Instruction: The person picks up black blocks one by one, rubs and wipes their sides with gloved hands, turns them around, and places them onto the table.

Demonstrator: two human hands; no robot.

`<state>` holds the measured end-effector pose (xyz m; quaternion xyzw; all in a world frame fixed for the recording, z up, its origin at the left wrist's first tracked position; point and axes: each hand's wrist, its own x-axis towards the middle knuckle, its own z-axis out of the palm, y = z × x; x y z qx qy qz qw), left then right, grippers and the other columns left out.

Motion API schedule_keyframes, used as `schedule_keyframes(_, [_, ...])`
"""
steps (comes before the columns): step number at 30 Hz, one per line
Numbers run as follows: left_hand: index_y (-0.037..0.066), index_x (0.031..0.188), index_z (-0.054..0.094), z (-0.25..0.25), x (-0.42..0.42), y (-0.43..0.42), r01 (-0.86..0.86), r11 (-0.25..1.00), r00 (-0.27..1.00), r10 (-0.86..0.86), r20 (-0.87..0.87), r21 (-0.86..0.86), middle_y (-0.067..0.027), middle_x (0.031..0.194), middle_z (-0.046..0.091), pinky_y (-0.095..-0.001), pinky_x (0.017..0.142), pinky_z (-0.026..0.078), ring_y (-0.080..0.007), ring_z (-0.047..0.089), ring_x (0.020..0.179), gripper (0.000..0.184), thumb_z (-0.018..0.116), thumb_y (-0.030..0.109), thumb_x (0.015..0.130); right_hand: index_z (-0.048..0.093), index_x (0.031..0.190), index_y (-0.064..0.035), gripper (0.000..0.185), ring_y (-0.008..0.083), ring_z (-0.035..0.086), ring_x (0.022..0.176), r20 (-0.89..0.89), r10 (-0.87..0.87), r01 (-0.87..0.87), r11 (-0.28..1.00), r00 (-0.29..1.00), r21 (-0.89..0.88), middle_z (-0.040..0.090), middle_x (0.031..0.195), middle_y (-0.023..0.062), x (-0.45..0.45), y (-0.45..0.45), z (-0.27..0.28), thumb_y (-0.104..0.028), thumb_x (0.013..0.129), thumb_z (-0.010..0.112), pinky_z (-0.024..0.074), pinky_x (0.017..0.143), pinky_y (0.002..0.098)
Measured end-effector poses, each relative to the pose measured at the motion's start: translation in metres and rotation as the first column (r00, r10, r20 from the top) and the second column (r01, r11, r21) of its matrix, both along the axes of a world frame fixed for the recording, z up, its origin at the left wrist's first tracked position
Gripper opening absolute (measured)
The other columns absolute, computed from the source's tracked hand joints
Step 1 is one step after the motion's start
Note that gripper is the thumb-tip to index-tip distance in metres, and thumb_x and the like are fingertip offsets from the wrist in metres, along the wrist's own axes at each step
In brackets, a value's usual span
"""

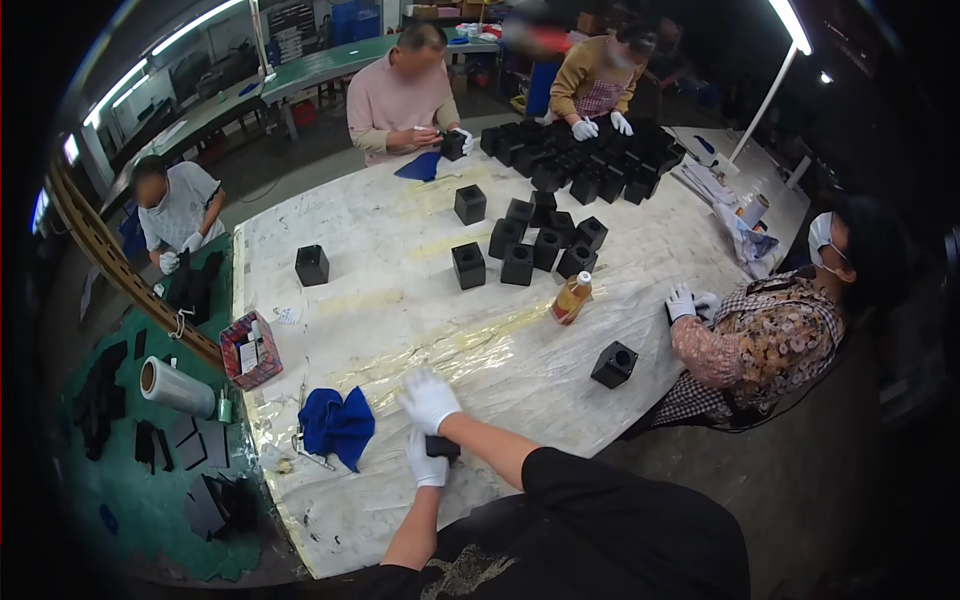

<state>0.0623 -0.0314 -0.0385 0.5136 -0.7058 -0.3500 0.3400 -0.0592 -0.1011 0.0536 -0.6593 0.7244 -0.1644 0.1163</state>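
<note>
My left hand [427, 462], in a white glove, is closed around the side of a small black box [442, 448] near the table's front edge. Just above it is my right hand [430, 400], also gloved in white; motion blurs its fingers, and nothing can be made out in them. Its wrist crosses over the upper side of the box. A crumpled blue cloth [337, 425] lies to the left of both hands, with a metal tool [316, 457] partly beside and under it.
On the white table [350, 350] stand a bottle [571, 299], a patterned basket [251, 351] and a lone black box [614, 365]. Many black boxes [550, 245] fill the far side. Several co-workers are around; one at the right [770, 320] rests gloved hands at the edge.
</note>
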Motion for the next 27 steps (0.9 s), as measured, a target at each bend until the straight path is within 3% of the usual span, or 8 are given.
schedule_keyframes(4, [0.002, 0.134, 0.059, -0.017, 0.004, 0.001, 0.009, 0.994, 0.999, -0.004, 0.04, -0.113, -0.0226, 0.132, 0.061, -0.0499, 0.117, 0.032, -0.0397, 0.05, 0.132, 0.074, 0.064, 0.003, 0.06, 0.055, 0.136, -0.0004, 0.058, 0.0418, 0.043, 0.138, -0.11, 0.052, -0.055, 0.998, 0.993, -0.026, 0.05, 0.145, 0.0235, -0.04, 0.042, -0.008, -0.045, 0.099, 0.048, 0.032, 0.114, 0.0531])
schedule_keyframes(9, [0.008, 0.135, 0.059, -0.028, -0.002, -0.009, 0.047, 0.998, 0.999, -0.047, -0.008, -0.043, -0.0194, 0.135, 0.061, -0.0498, 0.112, 0.037, -0.0378, 0.052, 0.131, 0.053, 0.069, 0.027, 0.086, 0.056, 0.134, -0.0032, 0.052, 0.0447, 0.039, 0.138, -0.03, 0.24, -0.241, 0.961, 0.97, -0.135, 0.047, 0.146, 0.0247, 0.004, 0.079, 0.014, -0.039, 0.096, 0.056, 0.0316, 0.114, 0.0537])
schedule_keyframes(12, [0.008, 0.133, 0.06, -0.02, -0.005, -0.012, 0.054, 0.982, 0.983, -0.019, 0.185, -0.184, -0.0205, 0.133, 0.062, -0.0488, 0.109, 0.039, -0.0383, 0.054, 0.128, 0.054, 0.07, 0.029, 0.085, 0.056, 0.135, -0.0026, 0.054, 0.0426, 0.044, 0.138, -0.025, 0.301, -0.302, 0.953, 0.953, -0.019, 0.05, 0.146, 0.0235, 0.011, 0.044, 0.021, -0.041, 0.098, 0.052, 0.034, 0.114, 0.0532])
schedule_keyframes(14, [0.006, 0.136, 0.057, 0.061, 0.005, -0.006, 0.136, 0.967, 0.962, -0.181, 0.203, 0.215, -0.0243, 0.129, 0.062, -0.0461, 0.104, 0.045, -0.0396, 0.055, 0.124, 0.062, 0.074, 0.022, 0.079, 0.059, 0.13, -0.0044, 0.048, 0.0429, 0.052, 0.128, -0.055, 0.166, -0.167, 0.986, 0.985, -0.013, 0.057, 0.135, 0.0228, -0.012, 0.018, 0.01, -0.038, 0.096, 0.053, 0.0416, 0.106, 0.0527])
schedule_keyframes(16, [0.004, 0.135, 0.056, 0.046, 0.004, 0.003, 0.033, 0.988, 0.991, -0.013, 0.134, -0.15, -0.0259, 0.13, 0.061, -0.0468, 0.104, 0.047, -0.0407, 0.055, 0.125, 0.062, 0.072, 0.011, 0.076, 0.063, 0.119, -0.0048, 0.039, 0.0403, 0.058, 0.119, -0.21, -0.138, 0.078, 0.959, 0.968, -0.271, 0.062, 0.124, 0.0217, -0.047, 0.012, -0.031, -0.035, 0.097, 0.053, 0.046, 0.099, 0.054])
schedule_keyframes(17, [0.004, 0.137, 0.054, 0.05, 0.009, 0.0, 0.176, 0.936, 0.968, -0.109, 0.225, -0.305, -0.0261, 0.135, 0.057, -0.0464, 0.102, 0.048, -0.0418, 0.054, 0.127, 0.065, 0.07, 0.008, 0.074, 0.061, 0.125, -0.0012, 0.048, 0.0396, 0.054, 0.126, -0.248, -0.098, 0.113, 0.992, 0.964, 0.048, 0.058, 0.134, 0.0228, -0.064, 0.022, -0.006, -0.04, 0.1, 0.048, 0.0443, 0.104, 0.052])
schedule_keyframes(23, [0.001, 0.15, 0.037, 0.05, -0.006, -0.018, 0.373, 0.898, 0.877, -0.259, 0.405, -0.234, -0.0275, 0.156, 0.035, -0.0448, 0.103, 0.05, -0.0461, 0.046, 0.134, 0.083, 0.063, -0.001, 0.071, 0.05, 0.141, 0.0043, 0.068, 0.04, 0.043, 0.139, 0.142, -0.288, 0.254, 0.942, 0.947, 0.218, 0.045, 0.15, 0.0265, -0.107, 0.075, -0.018, -0.051, 0.102, 0.043, 0.0357, 0.115, 0.0453])
schedule_keyframes(27, [0.0, 0.148, 0.041, 0.06, -0.008, -0.02, 0.033, 0.998, 0.993, -0.026, 0.119, -0.054, -0.0273, 0.149, 0.044, -0.0446, 0.103, 0.05, -0.0448, 0.053, 0.127, 0.075, 0.064, 0.007, 0.076, 0.044, 0.146, 0.0061, 0.071, 0.0404, 0.036, 0.145, 0.422, -0.338, 0.246, 0.935, 0.841, 0.257, 0.039, 0.155, 0.0268, -0.122, 0.112, -0.012, -0.05, 0.103, 0.042, 0.0299, 0.119, 0.0418])
